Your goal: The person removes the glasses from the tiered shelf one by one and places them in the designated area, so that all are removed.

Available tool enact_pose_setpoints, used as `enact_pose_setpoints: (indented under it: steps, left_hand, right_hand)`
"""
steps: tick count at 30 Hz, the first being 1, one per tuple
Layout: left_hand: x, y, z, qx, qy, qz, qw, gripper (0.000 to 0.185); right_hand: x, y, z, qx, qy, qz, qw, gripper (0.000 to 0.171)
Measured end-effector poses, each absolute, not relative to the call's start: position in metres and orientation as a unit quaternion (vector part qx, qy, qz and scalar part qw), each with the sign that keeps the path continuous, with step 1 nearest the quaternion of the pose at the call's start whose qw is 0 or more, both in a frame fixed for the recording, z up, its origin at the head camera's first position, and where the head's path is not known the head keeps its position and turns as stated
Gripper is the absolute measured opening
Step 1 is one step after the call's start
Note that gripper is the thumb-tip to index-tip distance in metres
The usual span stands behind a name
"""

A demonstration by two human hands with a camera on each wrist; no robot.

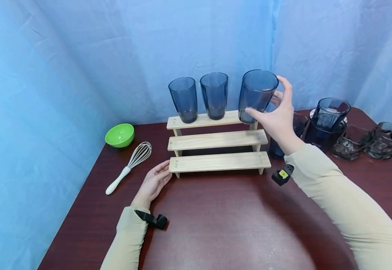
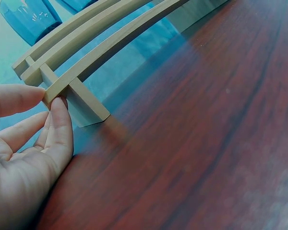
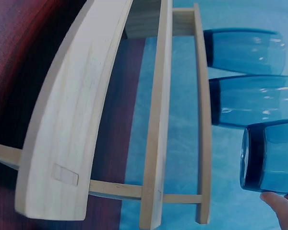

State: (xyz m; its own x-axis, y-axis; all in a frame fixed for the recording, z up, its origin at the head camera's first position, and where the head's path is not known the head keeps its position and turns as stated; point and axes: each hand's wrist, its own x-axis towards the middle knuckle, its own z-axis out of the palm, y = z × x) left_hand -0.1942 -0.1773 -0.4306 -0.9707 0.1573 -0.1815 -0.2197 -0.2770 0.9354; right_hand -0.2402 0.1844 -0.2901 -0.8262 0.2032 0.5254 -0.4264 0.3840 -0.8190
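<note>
A blue glass tumbler (image 1: pixel 257 93) is gripped by my right hand (image 1: pixel 278 116), thumb on the near side and fingers round the far side. Its base (image 3: pixel 254 155) is a little above the right end of the top tier of a three-tier wooden rack (image 1: pixel 219 162). Two more blue tumblers, one at the left (image 1: pixel 184 99) and one at the middle (image 1: pixel 214 95), stand upright on that tier. Down at the bottom tier, my left hand (image 1: pixel 154 182) pinches its left end between thumb and fingers, as the left wrist view shows.
On the left lie a green bowl (image 1: pixel 120 135) and a whisk (image 1: pixel 128 168) with a white handle. Right of the rack stand more blue glasses (image 1: pixel 331 118), some stacked, beside dark clear glasses (image 1: pixel 386 140). Blue cloth (image 1: pixel 148 56) hangs behind the table.
</note>
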Motion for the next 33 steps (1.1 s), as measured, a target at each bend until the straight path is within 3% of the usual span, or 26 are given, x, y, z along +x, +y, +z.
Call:
enact_pose_setpoints:
  steps: [7,33]
  left_hand:
    - [-0.195,-0.177,-0.43,-0.035,0.59,0.798,0.119,0.055]
    - [-0.195,-0.176,-0.43,-0.033,0.583,0.803,0.118,0.054]
  right_hand:
    - [-0.218,0.195,-0.288,0.097,-0.754,0.578,0.298,0.093]
    - [-0.155,0.262,-0.31,0.232,-0.636,0.695,0.241,0.099]
